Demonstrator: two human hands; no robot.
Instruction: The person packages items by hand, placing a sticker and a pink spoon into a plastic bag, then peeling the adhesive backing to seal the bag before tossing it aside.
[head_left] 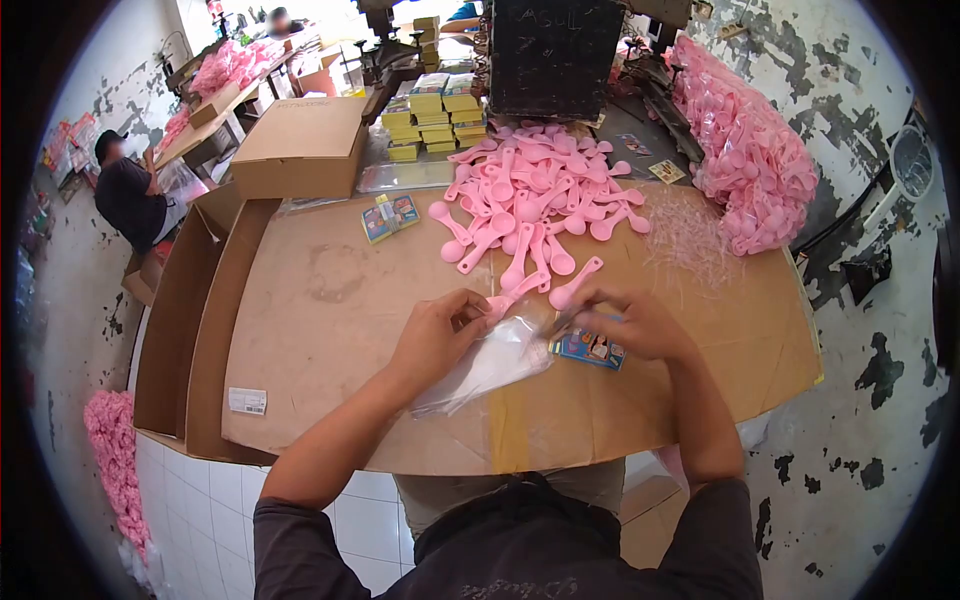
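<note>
My left hand [440,332] is closed in a pinch, its fingertips on the bowl end of a pink spoon [520,290] at the near edge of a big heap of pink spoons [520,195]. Clear plastic bags [490,370] lie beneath and beside that hand on the cardboard. My right hand [630,322] is over the cardboard to the right, its fingers smeared by motion, so I cannot tell what they hold. Just under it lies a blue pack of printed cards [590,348]. Another loose pink spoon [577,284] rests close beyond the right fingertips.
A banded card pack [390,218] lies left of the heap. Behind stand stacked yellow-edged packs [435,110], a closed carton [303,140] and a black box [550,60]. Bagged pink spoons [745,150] bulge at right, beside plastic scraps [690,240]. A person [130,190] sits far left.
</note>
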